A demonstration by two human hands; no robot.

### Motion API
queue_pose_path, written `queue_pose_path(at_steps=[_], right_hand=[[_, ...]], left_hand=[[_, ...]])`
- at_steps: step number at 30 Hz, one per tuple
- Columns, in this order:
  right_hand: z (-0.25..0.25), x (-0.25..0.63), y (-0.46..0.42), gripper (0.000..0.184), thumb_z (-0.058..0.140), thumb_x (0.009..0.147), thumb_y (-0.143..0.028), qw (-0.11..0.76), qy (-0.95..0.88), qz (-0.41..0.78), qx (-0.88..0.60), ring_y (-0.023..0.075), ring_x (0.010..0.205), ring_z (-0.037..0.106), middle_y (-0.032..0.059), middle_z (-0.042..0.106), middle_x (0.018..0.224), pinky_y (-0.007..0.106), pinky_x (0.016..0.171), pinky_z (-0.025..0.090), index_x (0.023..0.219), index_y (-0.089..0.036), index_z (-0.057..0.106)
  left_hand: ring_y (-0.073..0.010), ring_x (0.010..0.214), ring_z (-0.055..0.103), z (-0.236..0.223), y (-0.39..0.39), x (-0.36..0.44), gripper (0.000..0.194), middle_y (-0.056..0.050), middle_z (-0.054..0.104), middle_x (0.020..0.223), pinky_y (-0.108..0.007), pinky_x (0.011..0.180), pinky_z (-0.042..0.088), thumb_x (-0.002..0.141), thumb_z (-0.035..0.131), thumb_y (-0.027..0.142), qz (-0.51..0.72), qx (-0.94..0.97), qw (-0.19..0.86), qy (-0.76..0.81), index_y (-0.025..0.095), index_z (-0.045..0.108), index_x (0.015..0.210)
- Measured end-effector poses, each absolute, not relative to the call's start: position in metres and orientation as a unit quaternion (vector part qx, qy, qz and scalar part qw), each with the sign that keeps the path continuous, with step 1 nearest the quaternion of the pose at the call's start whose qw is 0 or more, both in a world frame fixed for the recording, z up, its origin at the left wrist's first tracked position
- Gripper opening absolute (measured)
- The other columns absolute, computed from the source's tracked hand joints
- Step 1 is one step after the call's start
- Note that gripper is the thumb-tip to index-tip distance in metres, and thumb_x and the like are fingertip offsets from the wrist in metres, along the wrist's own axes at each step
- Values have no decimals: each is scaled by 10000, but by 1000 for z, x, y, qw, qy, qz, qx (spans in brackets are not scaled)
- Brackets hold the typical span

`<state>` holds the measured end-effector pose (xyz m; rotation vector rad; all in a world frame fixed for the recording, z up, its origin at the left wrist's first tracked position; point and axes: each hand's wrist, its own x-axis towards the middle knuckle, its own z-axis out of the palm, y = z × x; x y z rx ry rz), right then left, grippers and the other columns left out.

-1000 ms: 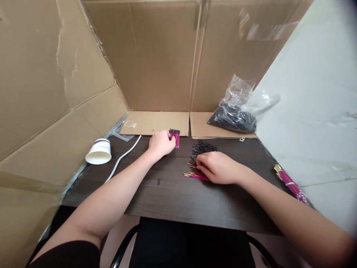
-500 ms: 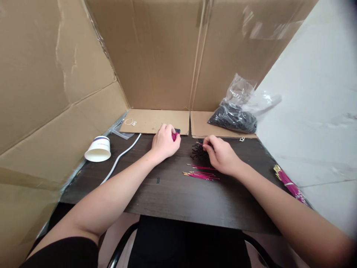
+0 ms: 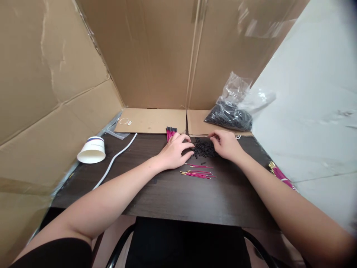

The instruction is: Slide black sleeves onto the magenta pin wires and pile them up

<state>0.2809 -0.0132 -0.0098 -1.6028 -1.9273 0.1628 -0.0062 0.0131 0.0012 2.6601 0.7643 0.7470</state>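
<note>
My left hand [image 3: 173,152] lies on the dark table [image 3: 167,193], its curled fingertips pinched at the left edge of a small pile of short black tubes [image 3: 204,148]; what they hold is hidden. My right hand [image 3: 227,144] is at the pile's far right side, thumb and forefinger pinched on a thin pink wire [image 3: 209,136]. Several loose pink wires with gold tips [image 3: 198,173] lie just in front of both hands. A bundle of pink wires with black ends [image 3: 170,131] lies behind my left hand, apart from it.
A clear bag of black tubes [image 3: 229,116] sits at the back right. A tipped paper cup [image 3: 91,150] and a white cable [image 3: 114,160] lie at the left. Another pink wire bundle [image 3: 279,174] lies at the right edge. Cardboard walls [image 3: 156,56] enclose the table.
My left hand let go of the black-ended bundle and moved right to the tube pile. My right hand rose from the loose wires to the pile's far side with a wire.
</note>
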Motion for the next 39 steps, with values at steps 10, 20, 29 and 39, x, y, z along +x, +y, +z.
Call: queue_pose_path(at_steps=[10,20,29,39], right_hand=[[-9,272,-15,147,600,972,-162,285,-740,82,-603,253,824,696,100,782,932,387,833,498,943,-166,743],[-13,263,-22,135,559,1011,-195,340,-747,151,-550,224,800,728,69,777,902,357,788,518,1014,-187,693],[-6,251,-29,109,553,1048,-206,356,-782,186,-477,186,768,693,41,760,891,330,766,509,1025,-204,659],[0,242,-38,101,527,1105,-234,365,-776,253,-448,170,837,721,30,786,957,328,836,534,1100,-213,625]], left_hand=[[-268,1206,551,-2,13,-5,247,-93,716,1269,-505,1178,473,1053,668,344,243,921,152,265,216,856,1151],[-247,1125,584,-6,15,-4,155,-77,750,1148,-500,1126,500,1027,711,282,266,912,177,256,182,831,1028],[-244,1116,583,-3,12,-3,107,-67,747,1125,-481,1104,506,1002,742,268,273,906,192,259,175,792,1015],[-238,1090,583,-6,11,-1,145,-62,740,1114,-469,1078,512,984,784,322,280,902,198,261,186,799,1034]])
